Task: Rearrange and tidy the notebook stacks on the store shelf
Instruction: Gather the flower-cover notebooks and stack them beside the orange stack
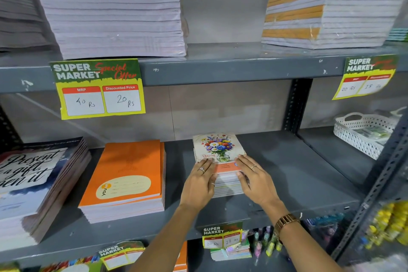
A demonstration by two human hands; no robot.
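Both hands bracket the floral notebook stack (218, 157), which sits right of the orange notebook stack (128, 174) on the middle shelf (287, 172): the left hand (199, 185) and the right hand (254, 181) lie flat with fingers spread over its near corners, pressing rather than pinching. The floral stack's edges appear nearly flush, so squaring is judged almost complete. Left of the orange stack, the lettered-cover stack (39, 183) fans unevenly and likely remains to be straightened.

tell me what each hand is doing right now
Left hand: open, flat against the left side of the floral stack.
Right hand: open, flat against its right side.
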